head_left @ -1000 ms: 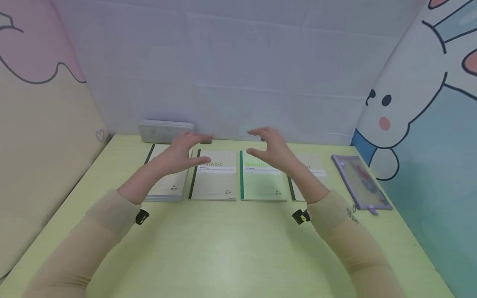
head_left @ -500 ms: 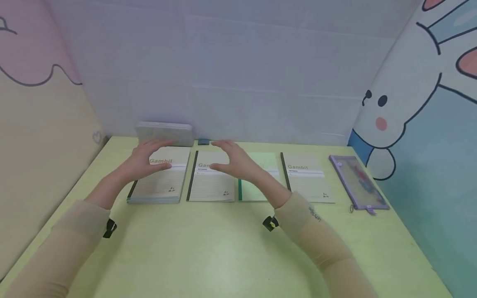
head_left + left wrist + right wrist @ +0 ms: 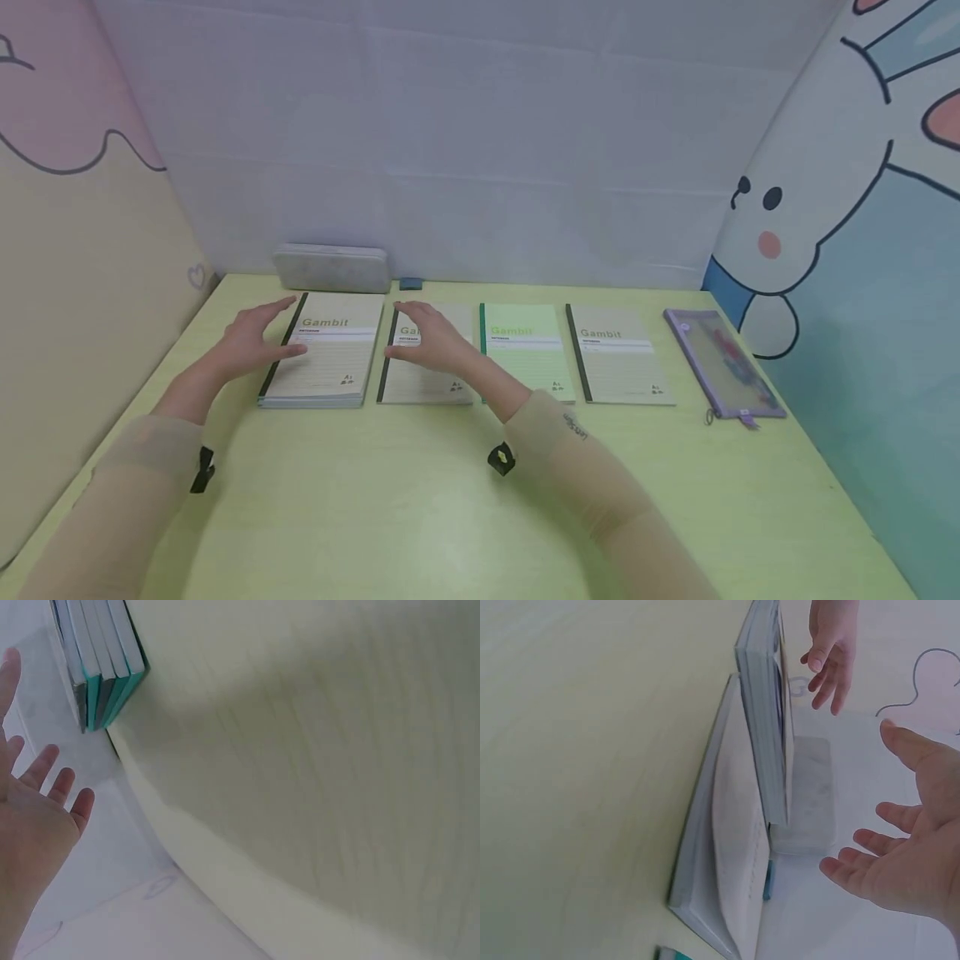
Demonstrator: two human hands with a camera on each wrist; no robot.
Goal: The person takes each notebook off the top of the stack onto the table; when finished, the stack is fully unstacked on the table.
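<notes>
- The left hand hovered with fingers straight and spread at the left edge of the stack of notebooks, holding nothing; whether it touched the stack could not be told.
- The right hand was held flat and relaxed over the second notebook, just right of the stack, gripping nothing.
- The stack lay at the left end of a row on the pale green surface, its top cover reading "Gambit".
- Further right lay a green notebook, then a beige notebook, then a purple pouch near the rabbit-painted wall.
- A grey case stood behind the stack against the back wall, a small dark block just beside it.
</notes>
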